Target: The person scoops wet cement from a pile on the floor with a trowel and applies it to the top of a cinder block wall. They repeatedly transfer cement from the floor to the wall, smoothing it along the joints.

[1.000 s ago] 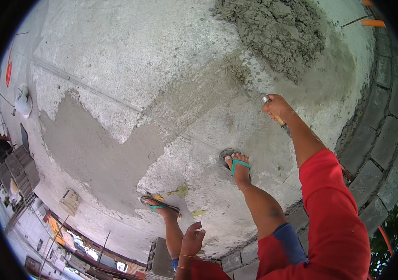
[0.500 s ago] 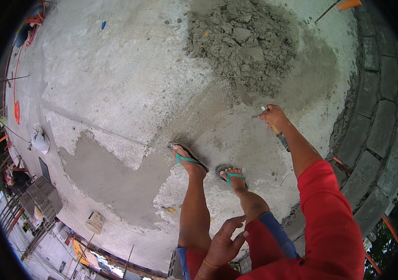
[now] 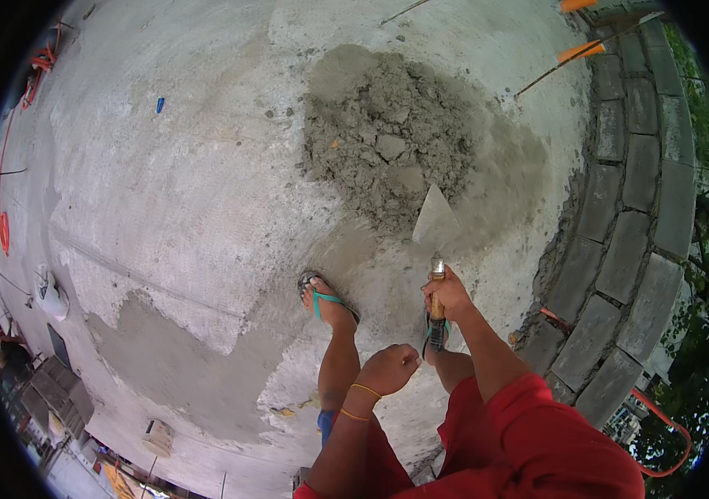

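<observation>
My right hand (image 3: 448, 296) is wrapped round the wooden handle of a pointed trowel (image 3: 436, 218). Its pale triangular blade points away from me, over the near edge of a grey heap of wet mortar (image 3: 384, 125). I cannot tell whether the blade touches the heap. My left hand (image 3: 391, 368) hangs in front of my body, its fingers curled into a loose fist with nothing seen in it. Both my feet, in sandals with green straps, are on the concrete floor (image 3: 180, 150) on the near side of the heap.
A low wall of grey blocks (image 3: 629, 237) curves along the right, greenery beyond it. Rebar rods (image 3: 558, 66) with orange ends stick out at the far right. Leftward are a white sack (image 3: 52, 298), a bucket (image 3: 157, 437), stacked blocks (image 3: 53, 395) and an orange hose (image 3: 4, 233).
The trowel has swung up, its blade now pointing away from me at the heap. My left hand has risen, and its spread fingers have curled in. The view has shifted rightward.
</observation>
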The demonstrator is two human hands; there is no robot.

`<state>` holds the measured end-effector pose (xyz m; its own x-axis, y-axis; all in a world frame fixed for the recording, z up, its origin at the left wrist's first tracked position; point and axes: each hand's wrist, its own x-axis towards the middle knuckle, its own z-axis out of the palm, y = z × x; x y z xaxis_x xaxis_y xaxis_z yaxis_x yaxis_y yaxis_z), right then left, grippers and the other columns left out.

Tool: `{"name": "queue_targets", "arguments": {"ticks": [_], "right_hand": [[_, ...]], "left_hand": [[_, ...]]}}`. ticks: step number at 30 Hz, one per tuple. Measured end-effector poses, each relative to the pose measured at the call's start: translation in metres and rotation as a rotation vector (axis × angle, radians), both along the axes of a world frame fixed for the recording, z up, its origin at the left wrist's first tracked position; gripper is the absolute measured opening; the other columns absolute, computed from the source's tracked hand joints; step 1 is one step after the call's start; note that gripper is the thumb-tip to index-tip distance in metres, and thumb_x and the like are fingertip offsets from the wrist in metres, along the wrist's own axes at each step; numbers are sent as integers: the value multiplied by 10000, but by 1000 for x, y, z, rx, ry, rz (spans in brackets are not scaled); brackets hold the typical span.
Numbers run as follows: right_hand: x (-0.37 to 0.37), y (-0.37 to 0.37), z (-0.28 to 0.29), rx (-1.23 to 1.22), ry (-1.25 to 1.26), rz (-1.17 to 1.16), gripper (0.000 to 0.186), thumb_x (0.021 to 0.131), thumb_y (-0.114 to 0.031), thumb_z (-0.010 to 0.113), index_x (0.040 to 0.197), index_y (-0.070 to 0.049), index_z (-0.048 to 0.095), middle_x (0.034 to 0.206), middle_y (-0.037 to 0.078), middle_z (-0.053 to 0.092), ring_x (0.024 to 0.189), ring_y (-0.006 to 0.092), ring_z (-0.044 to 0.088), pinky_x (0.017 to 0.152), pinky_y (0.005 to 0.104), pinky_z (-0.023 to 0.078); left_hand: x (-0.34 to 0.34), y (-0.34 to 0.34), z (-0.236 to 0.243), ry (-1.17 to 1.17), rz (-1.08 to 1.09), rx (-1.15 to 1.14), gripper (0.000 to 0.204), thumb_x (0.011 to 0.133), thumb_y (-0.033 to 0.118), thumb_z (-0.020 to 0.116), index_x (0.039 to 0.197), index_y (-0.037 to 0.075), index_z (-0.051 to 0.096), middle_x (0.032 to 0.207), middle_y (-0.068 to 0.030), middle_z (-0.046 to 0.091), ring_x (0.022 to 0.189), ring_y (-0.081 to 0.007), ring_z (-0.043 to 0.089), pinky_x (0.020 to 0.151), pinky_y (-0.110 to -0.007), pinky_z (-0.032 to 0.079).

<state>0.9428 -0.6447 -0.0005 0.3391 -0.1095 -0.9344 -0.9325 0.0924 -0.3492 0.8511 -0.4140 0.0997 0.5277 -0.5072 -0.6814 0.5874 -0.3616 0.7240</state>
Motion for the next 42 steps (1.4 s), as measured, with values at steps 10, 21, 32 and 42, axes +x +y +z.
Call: {"name": "queue_targets", "arguments": {"ticks": [10, 21, 32, 42], "right_hand": [[-86, -76, -191, -202, 362, 80, 182, 823, -47, 729, 897, -83, 566, 592, 51, 531, 387, 216, 521, 362, 411, 423], [90, -99, -128, -96, -275, 594, 298, 918, -140, 749, 1131, -50, 562, 775, 98, 667, 610, 250, 672, 526, 434, 522], [196, -146, -62, -392, -411, 748, 504, 997, -517, 672, 1139, -49, 553, 836, 150, 662, 816, 335, 706, 719, 457, 554], [122, -192, -168, -236, 211, 556, 787, 962, -793, 531, 1080, -25, 654, 596, 31, 524, 457, 140, 496, 460, 329, 447]], "left_hand": [[-7, -101, -85, 141, -296, 10, 350, 1007, 358, 645, 1212, 79, 696, 1224, -178, 689, 1087, -379, 684, 943, -469, 543], [17, -170, -117, 261, -141, 104, 532, 986, 359, 655, 1432, 89, 550, 1352, -245, 624, 1206, -455, 641, 1025, -532, 521], [27, -175, -130, 252, -13, 118, 537, 980, 351, 682, 1429, 83, 559, 1298, -245, 647, 1185, -422, 657, 1011, -478, 530], [29, -173, -141, 283, 6, 155, 543, 974, 324, 694, 1427, 53, 564, 1375, -237, 628, 1230, -396, 652, 1030, -460, 526]]}}
